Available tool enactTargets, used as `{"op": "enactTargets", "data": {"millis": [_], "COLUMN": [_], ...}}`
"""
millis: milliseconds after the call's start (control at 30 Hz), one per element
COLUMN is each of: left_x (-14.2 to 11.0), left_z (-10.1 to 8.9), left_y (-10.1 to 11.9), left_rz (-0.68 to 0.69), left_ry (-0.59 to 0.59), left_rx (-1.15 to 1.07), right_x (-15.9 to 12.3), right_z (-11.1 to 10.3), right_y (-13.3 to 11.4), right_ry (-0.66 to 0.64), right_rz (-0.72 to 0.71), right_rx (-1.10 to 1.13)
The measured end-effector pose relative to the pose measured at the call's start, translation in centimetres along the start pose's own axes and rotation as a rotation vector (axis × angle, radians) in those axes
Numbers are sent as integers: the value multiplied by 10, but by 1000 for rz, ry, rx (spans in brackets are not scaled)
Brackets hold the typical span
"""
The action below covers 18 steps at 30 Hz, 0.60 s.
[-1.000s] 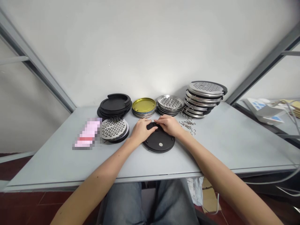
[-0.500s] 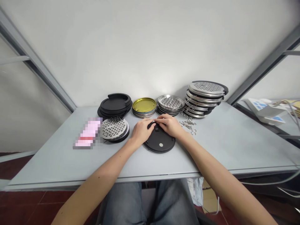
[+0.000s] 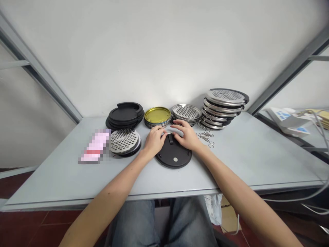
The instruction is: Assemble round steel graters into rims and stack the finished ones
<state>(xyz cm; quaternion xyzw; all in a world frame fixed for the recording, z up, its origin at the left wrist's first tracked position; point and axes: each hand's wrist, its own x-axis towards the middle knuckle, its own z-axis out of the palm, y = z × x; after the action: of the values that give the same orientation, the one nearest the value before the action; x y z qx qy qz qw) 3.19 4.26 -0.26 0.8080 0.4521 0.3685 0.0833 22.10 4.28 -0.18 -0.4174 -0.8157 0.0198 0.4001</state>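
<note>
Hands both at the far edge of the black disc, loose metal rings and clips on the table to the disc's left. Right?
One slip: the loose metal rings and clips lie to the right of the black disc, as the head view shows. The left hand and right hand are both at its far edge, as you say.

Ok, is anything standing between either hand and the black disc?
Nothing visible: the left hand and right hand are both at the far part of the black disc, a small shiny piece at their fingertips.
</note>
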Motion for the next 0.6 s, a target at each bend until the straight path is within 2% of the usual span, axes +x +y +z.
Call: {"op": "enactTargets", "data": {"millis": [233,367,600], "left_x": [0,0,0], "left_z": [2,2,0], "left_y": [-2,-2,0], "left_rz": [18,30,3], "left_ry": [27,21,23], "left_rx": [-14,-29,-27], "right_x": [2,1,1], "right_z": [0,1,1], "right_y": [3,2,0], "right_ry": [-47,-96,-96], "right_rz": [-126,-84,-30], "right_rx": [48,35,2]}}
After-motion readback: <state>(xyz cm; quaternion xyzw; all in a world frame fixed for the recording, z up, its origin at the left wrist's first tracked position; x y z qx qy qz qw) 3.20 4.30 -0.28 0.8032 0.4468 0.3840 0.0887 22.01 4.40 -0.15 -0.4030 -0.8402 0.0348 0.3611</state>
